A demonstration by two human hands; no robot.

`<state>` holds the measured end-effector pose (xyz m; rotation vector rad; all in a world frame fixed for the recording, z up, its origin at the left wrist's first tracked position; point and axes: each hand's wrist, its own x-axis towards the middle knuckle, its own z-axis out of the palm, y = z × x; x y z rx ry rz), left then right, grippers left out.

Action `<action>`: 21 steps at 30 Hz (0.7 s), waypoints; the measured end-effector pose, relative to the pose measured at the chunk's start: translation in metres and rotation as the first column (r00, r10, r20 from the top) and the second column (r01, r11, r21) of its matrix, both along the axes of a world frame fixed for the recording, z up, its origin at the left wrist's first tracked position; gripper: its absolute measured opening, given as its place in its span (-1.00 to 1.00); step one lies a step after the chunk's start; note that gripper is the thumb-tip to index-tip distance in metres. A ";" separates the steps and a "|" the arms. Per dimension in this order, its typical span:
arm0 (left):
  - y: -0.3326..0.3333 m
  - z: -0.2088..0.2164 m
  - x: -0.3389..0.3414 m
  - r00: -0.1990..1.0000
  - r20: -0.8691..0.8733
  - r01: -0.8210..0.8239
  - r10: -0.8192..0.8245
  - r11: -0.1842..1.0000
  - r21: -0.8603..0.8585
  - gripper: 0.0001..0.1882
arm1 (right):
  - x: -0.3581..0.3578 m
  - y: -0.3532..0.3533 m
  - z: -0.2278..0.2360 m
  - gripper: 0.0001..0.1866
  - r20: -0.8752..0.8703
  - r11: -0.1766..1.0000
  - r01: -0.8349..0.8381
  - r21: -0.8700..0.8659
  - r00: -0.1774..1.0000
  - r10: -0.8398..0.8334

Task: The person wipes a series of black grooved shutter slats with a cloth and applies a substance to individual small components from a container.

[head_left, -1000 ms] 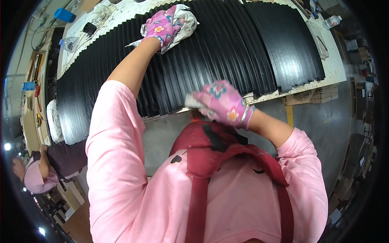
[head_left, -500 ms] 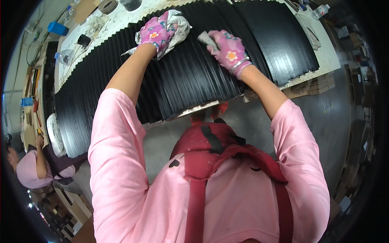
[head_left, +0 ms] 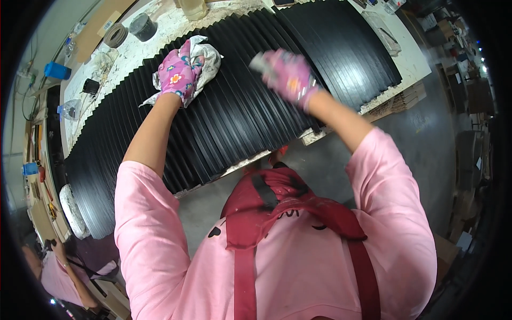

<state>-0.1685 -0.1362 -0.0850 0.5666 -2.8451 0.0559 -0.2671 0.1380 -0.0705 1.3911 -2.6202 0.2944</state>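
Note:
Long black strips lie side by side across the table, their far ends making a jagged edge. My left hand, in a pink flowered glove, is closed on a crumpled white cloth resting on the strips. To the right, my right hand wears a matching glove and is blurred by motion. Its fingers are closed around a small whitish wad, whose exact kind I cannot make out. Whether the wad touches the strips is unclear.
On the white table beyond the strips stand a grey tub, a brown coil, a clear container and a black cup. A blue container sits farther left. Another person is at lower left.
The view has shifted, so the table sits lower and farther left. My left hand remains on the cloth. My right hand still grips the wad and is now more blurred.

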 end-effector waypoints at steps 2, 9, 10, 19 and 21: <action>-0.003 0.001 0.008 1.000 0.001 -0.002 0.002 1.000 0.002 -0.30 | 0.067 -0.005 0.026 -0.59 0.216 0.948 -0.250 0.198 0.954 0.206; 0.003 0.005 -0.005 1.000 0.002 0.004 -0.005 0.997 0.073 -0.33 | -0.041 0.000 0.007 -0.57 0.209 0.945 -0.018 -0.326 0.974 0.091; 0.007 0.010 -0.008 1.000 0.031 -0.006 0.004 0.997 0.082 -0.33 | -0.055 -0.006 0.010 -0.58 0.215 0.954 0.105 -0.280 0.976 -0.044; 0.002 0.038 -0.012 0.979 0.203 -0.029 0.007 0.994 0.102 -0.30 | -0.006 -0.008 0.039 -0.70 0.305 0.903 -0.430 0.014 0.862 0.406; -0.002 0.057 -0.018 0.996 0.080 0.040 -0.049 0.994 0.103 -0.38 | -0.083 0.002 0.021 -0.66 0.117 0.755 -0.325 -0.570 0.877 0.466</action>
